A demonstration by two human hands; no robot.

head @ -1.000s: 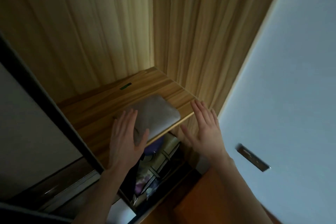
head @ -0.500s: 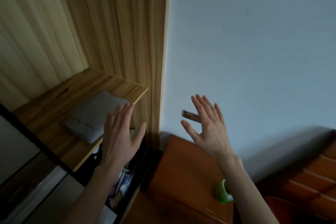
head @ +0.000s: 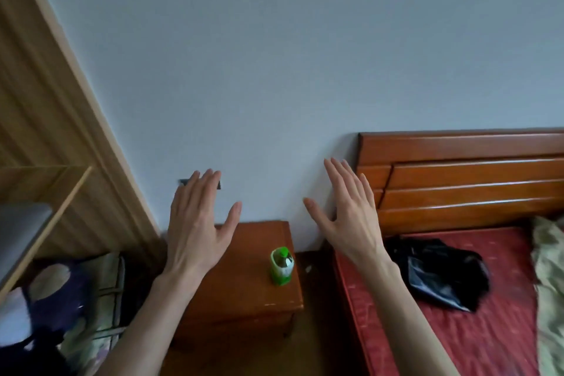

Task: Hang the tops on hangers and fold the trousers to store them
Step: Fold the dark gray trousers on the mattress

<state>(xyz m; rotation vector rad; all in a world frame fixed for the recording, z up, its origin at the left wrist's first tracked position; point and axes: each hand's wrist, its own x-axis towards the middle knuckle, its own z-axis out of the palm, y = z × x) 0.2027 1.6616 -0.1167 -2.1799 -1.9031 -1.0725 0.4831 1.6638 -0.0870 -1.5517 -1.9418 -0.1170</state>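
Note:
My left hand (head: 197, 224) and my right hand (head: 349, 217) are raised in front of the grey wall, fingers straight and spread, holding nothing. The folded grey trousers (head: 21, 230) lie on the wooden wardrobe shelf (head: 65, 201) at the far left, partly cut off by the frame edge. A black garment (head: 439, 275) lies crumpled on the red bed (head: 476, 330) at the right, below and to the right of my right hand.
A brown bedside cabinet (head: 244, 293) stands between wardrobe and bed with a green bottle (head: 282, 265) on it. A wooden headboard (head: 464, 180) backs the bed. Pale green bedding (head: 549, 284) lies at the far right. Dark and patterned clothes (head: 61, 308) fill the wardrobe below the shelf.
My view has swung right from the wardrobe shelf toward the bedside cabinet and bed. Both hands left the folded grey trousers on the shelf and stay raised, empty.

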